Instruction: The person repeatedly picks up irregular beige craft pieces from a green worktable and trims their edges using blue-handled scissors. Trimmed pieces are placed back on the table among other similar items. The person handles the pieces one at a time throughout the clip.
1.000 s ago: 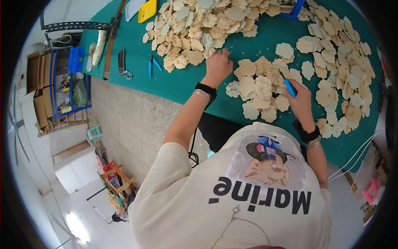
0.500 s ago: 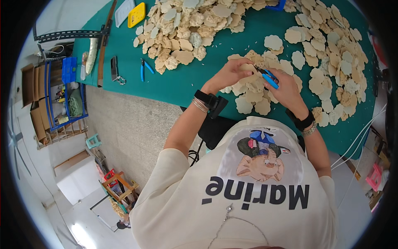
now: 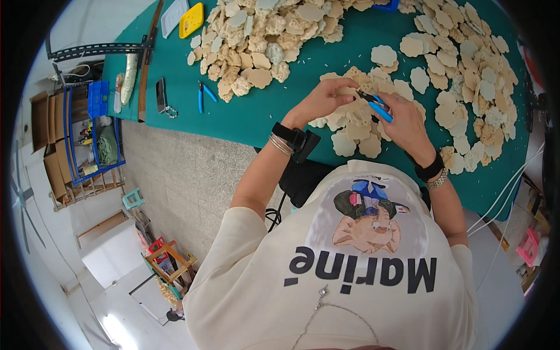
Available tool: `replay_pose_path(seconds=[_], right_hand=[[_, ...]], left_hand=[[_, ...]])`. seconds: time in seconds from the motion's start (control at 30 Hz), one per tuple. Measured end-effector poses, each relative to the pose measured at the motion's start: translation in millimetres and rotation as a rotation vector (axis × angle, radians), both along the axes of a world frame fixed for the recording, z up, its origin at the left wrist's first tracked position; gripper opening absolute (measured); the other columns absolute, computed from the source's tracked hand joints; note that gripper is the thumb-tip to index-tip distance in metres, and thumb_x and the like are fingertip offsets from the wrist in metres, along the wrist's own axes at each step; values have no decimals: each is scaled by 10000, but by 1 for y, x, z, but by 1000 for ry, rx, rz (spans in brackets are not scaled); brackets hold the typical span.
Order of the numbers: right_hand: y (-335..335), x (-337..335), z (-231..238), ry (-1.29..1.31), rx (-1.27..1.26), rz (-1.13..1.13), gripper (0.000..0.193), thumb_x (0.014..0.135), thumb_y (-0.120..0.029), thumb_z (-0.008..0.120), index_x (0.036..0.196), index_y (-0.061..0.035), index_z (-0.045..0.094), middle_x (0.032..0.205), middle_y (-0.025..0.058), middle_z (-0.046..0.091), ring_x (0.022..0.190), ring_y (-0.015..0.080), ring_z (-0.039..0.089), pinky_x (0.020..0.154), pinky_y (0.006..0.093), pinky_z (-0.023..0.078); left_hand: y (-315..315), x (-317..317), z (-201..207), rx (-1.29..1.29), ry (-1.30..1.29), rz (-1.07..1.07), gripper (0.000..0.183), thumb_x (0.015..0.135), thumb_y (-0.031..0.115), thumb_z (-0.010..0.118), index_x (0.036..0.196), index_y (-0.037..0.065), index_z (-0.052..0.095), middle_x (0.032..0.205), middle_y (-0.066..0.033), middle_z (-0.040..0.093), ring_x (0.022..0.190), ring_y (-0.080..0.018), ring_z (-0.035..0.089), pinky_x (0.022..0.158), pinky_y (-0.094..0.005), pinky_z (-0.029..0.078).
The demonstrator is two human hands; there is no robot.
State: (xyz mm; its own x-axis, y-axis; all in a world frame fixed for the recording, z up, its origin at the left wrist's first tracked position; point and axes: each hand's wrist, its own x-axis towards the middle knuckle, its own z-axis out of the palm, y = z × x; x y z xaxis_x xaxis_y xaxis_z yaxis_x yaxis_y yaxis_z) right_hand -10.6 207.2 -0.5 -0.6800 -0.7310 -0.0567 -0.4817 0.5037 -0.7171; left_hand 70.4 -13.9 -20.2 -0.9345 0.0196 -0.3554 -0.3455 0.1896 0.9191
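Left hand (image 3: 322,102) angles inward, right hand (image 3: 407,121) gripping blue-handled pliers (image 3: 381,111).

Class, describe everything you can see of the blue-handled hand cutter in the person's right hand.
The hand cutter with blue, plastic-looking handles has a short, dark, metal-looking head. The right hand grips it, partly covering the handles. It slants, head toward the upper left, close to the thumb and fingers of the left hand, above a heap of beige, flat, scallop-edged pieces. How wide its jaws stand, and whether they touch anything, is too small to tell.
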Motion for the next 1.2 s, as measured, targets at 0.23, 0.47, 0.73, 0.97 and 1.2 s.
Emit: replay_pose_path(seconds=[0.23,0.47,0.73,0.97,1.2], right_hand=[[-2,2,-1,12,8,0,370,791,-157,677,1151,-74,668,823,157,635,748,354,631,643,435,485],[-2,0,2,93,22,-1,360,775,-166,690,1123,-75,685,806,156,652,717,358,642,621,430,489],[2,3,-17,-162,-64,-110,284,855,-191,691,1098,-44,690,816,187,674,681,323,650,609,385,487],[5,-14,-29,-122,-165,-269,307,901,-249,703,1114,-29,689,767,74,652,636,124,542,592,286,442],[7,-14,-34,-139,-100,-266,312,909,-258,695,1134,-42,681,742,34,610,623,103,464,582,261,408]], left_hand=[[0,1,-1,3,40,10,283,919,74,653,1193,8,629,1095,-49,621,973,-128,571,869,-270,475],[-1,-2,-2,3,-7,-1,274,913,60,654,1181,6,637,1089,-41,625,974,-117,575,871,-260,476],[0,-6,-2,78,72,-47,242,924,63,629,1163,25,652,1110,-44,645,1026,-127,595,891,-264,472],[-2,-1,-6,185,196,100,309,934,110,613,1239,73,642,1186,-64,656,1014,-165,616,885,-320,494],[-99,42,-46,-1378,-10,761,437,829,131,719,1207,-20,561,1046,-187,655,959,-364,640,801,-421,513]])
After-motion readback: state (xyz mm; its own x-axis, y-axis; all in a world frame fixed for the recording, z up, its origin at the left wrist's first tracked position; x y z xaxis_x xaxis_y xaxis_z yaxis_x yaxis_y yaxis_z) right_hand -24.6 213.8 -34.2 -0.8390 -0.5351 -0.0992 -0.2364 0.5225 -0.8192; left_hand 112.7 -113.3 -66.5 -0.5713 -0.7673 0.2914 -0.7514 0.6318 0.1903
